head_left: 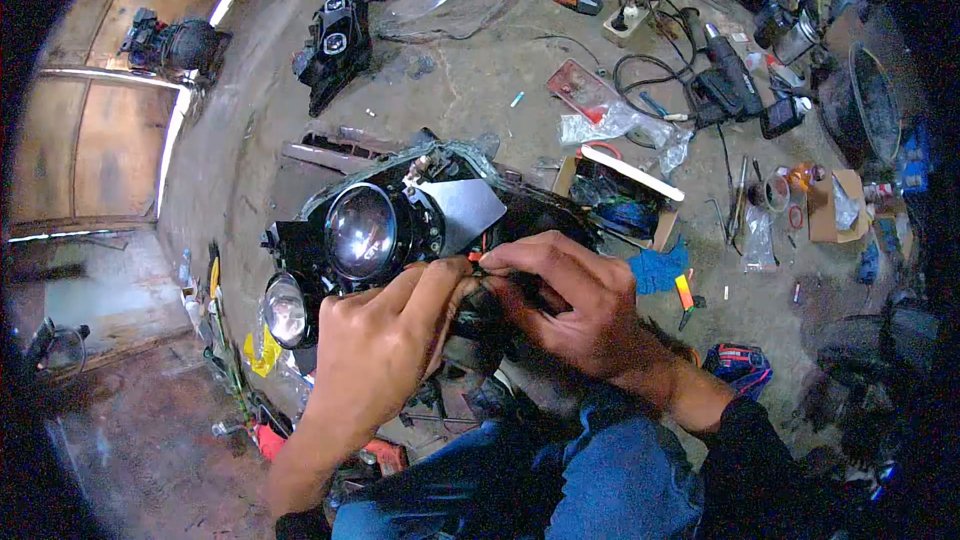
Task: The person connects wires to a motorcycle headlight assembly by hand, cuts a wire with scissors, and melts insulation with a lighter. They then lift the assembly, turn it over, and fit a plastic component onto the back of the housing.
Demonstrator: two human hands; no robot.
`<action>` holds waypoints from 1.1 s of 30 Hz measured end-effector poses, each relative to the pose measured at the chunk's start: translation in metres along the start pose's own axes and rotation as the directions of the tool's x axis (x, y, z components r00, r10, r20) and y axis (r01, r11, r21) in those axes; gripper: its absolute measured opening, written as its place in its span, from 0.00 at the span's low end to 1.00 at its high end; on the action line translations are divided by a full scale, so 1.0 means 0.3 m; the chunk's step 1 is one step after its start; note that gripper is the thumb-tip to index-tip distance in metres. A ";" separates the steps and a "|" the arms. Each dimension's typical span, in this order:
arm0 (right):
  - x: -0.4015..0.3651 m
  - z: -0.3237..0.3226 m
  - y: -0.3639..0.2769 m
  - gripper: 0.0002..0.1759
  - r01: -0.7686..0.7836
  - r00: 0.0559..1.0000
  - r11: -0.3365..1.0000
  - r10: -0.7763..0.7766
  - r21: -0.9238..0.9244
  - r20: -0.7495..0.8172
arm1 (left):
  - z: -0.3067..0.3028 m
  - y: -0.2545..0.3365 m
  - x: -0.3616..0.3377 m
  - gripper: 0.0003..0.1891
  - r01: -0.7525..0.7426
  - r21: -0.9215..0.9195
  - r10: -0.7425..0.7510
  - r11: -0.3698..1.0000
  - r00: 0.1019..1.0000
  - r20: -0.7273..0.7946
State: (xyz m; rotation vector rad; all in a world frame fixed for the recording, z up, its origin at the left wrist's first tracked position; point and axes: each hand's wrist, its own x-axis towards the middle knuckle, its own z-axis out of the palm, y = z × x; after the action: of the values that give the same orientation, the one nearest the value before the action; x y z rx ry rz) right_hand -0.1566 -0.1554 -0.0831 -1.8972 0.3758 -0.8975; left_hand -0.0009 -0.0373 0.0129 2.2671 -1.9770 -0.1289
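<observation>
Two hands, left (372, 335) and right (585, 305), pinch something small, mostly hidden, near the round lens (361, 230); slipping fingertips could drop it within the floor's (460, 70) edges.

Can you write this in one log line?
left hand, right hand: fingertips close together | at: headlight assembly | held part: unclear | nearby: open box
</observation>
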 end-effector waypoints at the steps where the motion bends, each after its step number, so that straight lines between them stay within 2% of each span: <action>1: 0.001 0.000 0.000 0.15 0.003 1.000 1.000 -0.003 -0.009 0.005 | -0.006 0.005 0.001 0.08 0.018 0.011 -0.018 1.000 1.000 0.015; 6: 0.002 0.000 0.002 0.16 0.028 0.999 0.999 -0.028 -0.020 0.033 | -0.047 0.026 0.001 0.07 0.063 0.070 -0.067 0.996 0.997 0.048; 9: -0.003 -0.008 -0.010 0.18 -0.003 0.998 0.999 0.005 -0.033 0.067 | -0.027 0.010 -0.006 0.06 0.077 0.007 -0.077 0.997 0.997 0.002; 12: -0.010 -0.001 -0.018 0.23 -0.035 0.995 0.991 0.047 -0.127 0.087 | -0.009 0.006 -0.012 0.06 0.088 -0.050 -0.090 0.995 0.995 -0.038; 15: -0.003 0.006 -0.030 0.20 -0.042 0.995 0.987 0.056 -0.154 0.087 | 0.002 0.000 -0.024 0.06 0.106 -0.084 -0.110 0.991 0.993 -0.045; 18: 0.020 0.003 -0.055 0.16 -0.062 0.993 0.990 0.074 -0.130 0.089 | 0.007 -0.003 -0.028 0.06 0.063 -0.075 -0.069 0.995 0.995 -0.075; 24: 0.037 0.008 -0.084 0.15 -0.130 0.984 0.973 0.149 -0.189 0.094 | 0.009 -0.001 -0.029 0.05 0.061 -0.086 -0.069 0.994 0.994 -0.087; 27: 0.035 0.020 -0.067 0.15 -0.056 0.995 0.979 0.070 -0.194 0.064 | 0.003 0.006 -0.025 0.06 0.083 -0.076 -0.089 0.994 0.994 -0.069; 30: 0.022 0.013 -0.045 0.16 -0.002 0.993 0.971 0.030 -0.241 0.113 | 0.011 0.008 -0.024 0.06 0.125 -0.128 -0.134 0.984 0.989 -0.062; 33: 0.015 0.020 -0.040 0.15 -0.003 0.997 0.971 0.020 -0.238 0.072 | 0.020 0.008 -0.029 0.06 0.133 -0.138 -0.145 0.982 0.986 -0.085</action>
State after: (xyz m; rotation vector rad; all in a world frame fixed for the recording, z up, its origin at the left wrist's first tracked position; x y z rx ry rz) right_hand -0.1507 -0.1485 -0.0723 -2.1391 0.4663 -0.8001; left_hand -0.0052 -0.0293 0.0072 2.2809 -1.7111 -0.1578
